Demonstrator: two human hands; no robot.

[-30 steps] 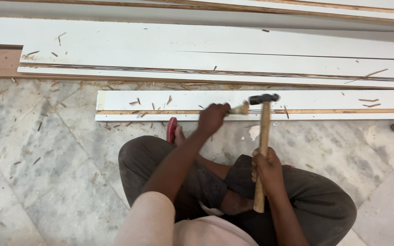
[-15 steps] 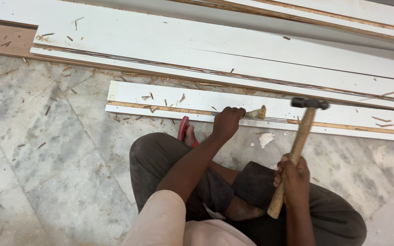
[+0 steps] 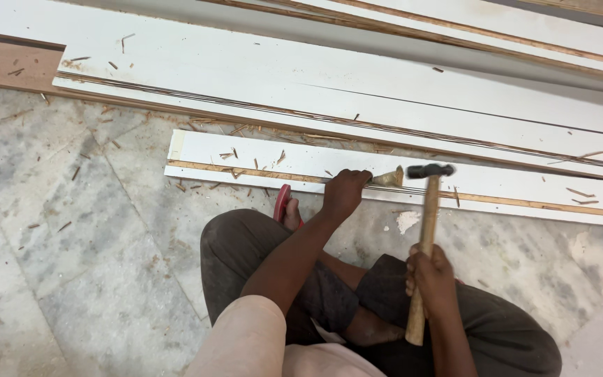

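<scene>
Chisel (image 3: 387, 177) gripped in left hand (image 3: 344, 193) against white board (image 3: 259, 162); hammer (image 3: 423, 244) clasped in right hand (image 3: 432, 276). Edge strip judged part-cleared left of the chisel; right stretch remains.

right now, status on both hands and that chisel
Left hand grips chisel on white board. Right hand holds hammer, head by chisel butt. Wood chips scattered.

Floor (image 3: 71, 279): grey-white marble slabs with faint joints, strewn with wood splinters (image 3: 71, 172) and dust. Along its far edge: long white boards (image 3: 280, 73) laid side by side, edges showing brown core. Far left corner: brown panel (image 3: 1, 63). Light even, soft.
</scene>
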